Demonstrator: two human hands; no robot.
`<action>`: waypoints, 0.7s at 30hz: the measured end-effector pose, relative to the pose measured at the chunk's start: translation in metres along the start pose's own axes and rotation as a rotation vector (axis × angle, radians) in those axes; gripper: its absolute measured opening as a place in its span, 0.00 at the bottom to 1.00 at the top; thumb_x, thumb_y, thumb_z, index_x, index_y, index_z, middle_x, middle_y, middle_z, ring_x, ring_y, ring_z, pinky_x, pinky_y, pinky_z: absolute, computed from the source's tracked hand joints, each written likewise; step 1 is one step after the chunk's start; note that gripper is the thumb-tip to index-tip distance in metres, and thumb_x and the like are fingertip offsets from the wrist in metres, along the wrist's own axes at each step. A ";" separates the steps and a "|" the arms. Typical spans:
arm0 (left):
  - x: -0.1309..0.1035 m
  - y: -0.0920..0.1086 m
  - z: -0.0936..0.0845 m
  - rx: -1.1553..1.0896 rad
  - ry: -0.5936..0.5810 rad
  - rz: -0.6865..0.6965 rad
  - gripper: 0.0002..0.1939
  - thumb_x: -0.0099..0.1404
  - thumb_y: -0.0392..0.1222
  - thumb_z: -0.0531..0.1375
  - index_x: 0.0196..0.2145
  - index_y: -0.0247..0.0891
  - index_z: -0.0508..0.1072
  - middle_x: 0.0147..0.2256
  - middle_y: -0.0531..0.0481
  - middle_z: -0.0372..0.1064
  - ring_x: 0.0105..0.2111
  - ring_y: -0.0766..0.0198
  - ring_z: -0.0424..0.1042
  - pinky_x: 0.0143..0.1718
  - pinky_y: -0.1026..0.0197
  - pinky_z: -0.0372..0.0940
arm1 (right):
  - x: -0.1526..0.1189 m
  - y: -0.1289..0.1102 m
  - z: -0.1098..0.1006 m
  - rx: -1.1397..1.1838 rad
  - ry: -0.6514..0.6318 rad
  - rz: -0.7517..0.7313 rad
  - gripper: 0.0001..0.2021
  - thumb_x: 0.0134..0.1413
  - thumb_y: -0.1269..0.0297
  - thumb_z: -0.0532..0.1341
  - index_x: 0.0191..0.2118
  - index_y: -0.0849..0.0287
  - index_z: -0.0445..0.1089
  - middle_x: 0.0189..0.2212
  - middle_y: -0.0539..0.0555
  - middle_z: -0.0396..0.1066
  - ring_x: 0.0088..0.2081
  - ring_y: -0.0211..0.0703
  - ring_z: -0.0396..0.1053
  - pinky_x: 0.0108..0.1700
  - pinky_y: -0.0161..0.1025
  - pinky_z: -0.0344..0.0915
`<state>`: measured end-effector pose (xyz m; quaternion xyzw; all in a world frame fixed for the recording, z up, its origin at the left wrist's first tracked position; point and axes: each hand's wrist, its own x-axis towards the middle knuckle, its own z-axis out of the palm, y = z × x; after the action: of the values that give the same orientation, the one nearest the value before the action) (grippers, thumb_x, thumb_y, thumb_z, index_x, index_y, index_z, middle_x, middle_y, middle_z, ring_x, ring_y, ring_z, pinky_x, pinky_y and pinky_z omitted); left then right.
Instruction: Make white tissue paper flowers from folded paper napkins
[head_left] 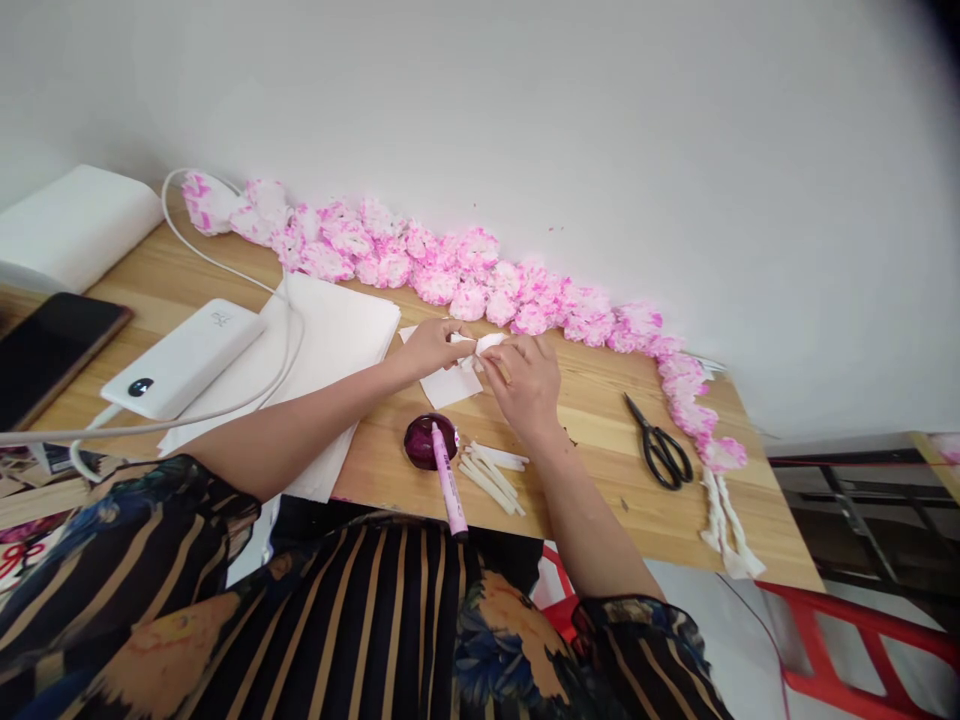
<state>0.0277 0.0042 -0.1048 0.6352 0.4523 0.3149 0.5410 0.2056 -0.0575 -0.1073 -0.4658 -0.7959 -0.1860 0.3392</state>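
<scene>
Both hands meet over the middle of the wooden table, pinching a small piece of white tissue paper [489,342] between them. My left hand [436,348] has its fingers closed on the paper's left side. My right hand [526,380] grips it from the right, fingers bent. Under them lies a flat white paper square [451,387]. Nearer my body a pink marker [448,480] rests against a dark round container [421,441]. Several thin cream sticks [491,478] lie just right of the marker.
Pink and white paper flowers [435,265] line the wall edge. Black scissors [660,440] lie at the right. On the left are a paper stack [337,320], a white power bank [184,358] with a cable, a phone [56,350] and a white pack [79,225].
</scene>
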 end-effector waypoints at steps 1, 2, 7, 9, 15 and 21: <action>0.001 0.000 0.000 -0.075 -0.013 -0.030 0.05 0.58 0.39 0.63 0.28 0.35 0.72 0.20 0.57 0.65 0.20 0.72 0.63 0.23 0.68 0.55 | 0.000 0.000 0.000 -0.003 -0.003 0.004 0.07 0.67 0.63 0.62 0.35 0.54 0.74 0.32 0.53 0.73 0.38 0.47 0.67 0.41 0.46 0.62; 0.001 -0.001 0.000 -0.135 -0.023 -0.049 0.05 0.57 0.38 0.63 0.28 0.35 0.71 0.20 0.57 0.64 0.19 0.73 0.62 0.22 0.69 0.54 | 0.000 -0.001 -0.001 0.005 -0.002 0.007 0.07 0.67 0.63 0.62 0.35 0.54 0.75 0.32 0.53 0.73 0.37 0.47 0.67 0.41 0.46 0.62; 0.005 -0.008 -0.001 -0.189 -0.043 -0.034 0.09 0.58 0.42 0.65 0.30 0.35 0.71 0.20 0.57 0.64 0.18 0.74 0.61 0.21 0.71 0.54 | 0.003 0.003 -0.007 0.166 0.115 0.062 0.04 0.65 0.63 0.63 0.38 0.53 0.74 0.32 0.51 0.74 0.37 0.45 0.69 0.41 0.45 0.65; 0.007 -0.012 -0.001 -0.137 -0.047 0.003 0.10 0.59 0.45 0.65 0.31 0.35 0.72 0.20 0.56 0.65 0.19 0.73 0.62 0.21 0.70 0.55 | 0.004 0.006 -0.010 0.192 0.165 0.097 0.03 0.65 0.63 0.63 0.40 0.54 0.74 0.33 0.52 0.75 0.37 0.45 0.71 0.42 0.45 0.66; 0.005 -0.014 -0.001 0.060 -0.043 0.099 0.11 0.60 0.47 0.64 0.32 0.35 0.74 0.21 0.56 0.66 0.20 0.72 0.63 0.22 0.69 0.52 | 0.003 0.011 -0.012 0.183 0.122 0.157 0.08 0.64 0.58 0.64 0.45 0.53 0.75 0.38 0.55 0.75 0.41 0.48 0.72 0.46 0.48 0.66; 0.002 -0.010 -0.001 0.159 -0.028 0.137 0.11 0.60 0.47 0.62 0.32 0.36 0.75 0.21 0.57 0.65 0.21 0.70 0.62 0.22 0.67 0.51 | 0.002 0.010 -0.013 0.177 0.042 0.177 0.10 0.63 0.55 0.64 0.45 0.53 0.76 0.38 0.55 0.74 0.42 0.50 0.71 0.46 0.50 0.66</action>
<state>0.0248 0.0062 -0.1148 0.7099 0.4237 0.3057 0.4723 0.2186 -0.0590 -0.0968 -0.4984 -0.7576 -0.0941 0.4109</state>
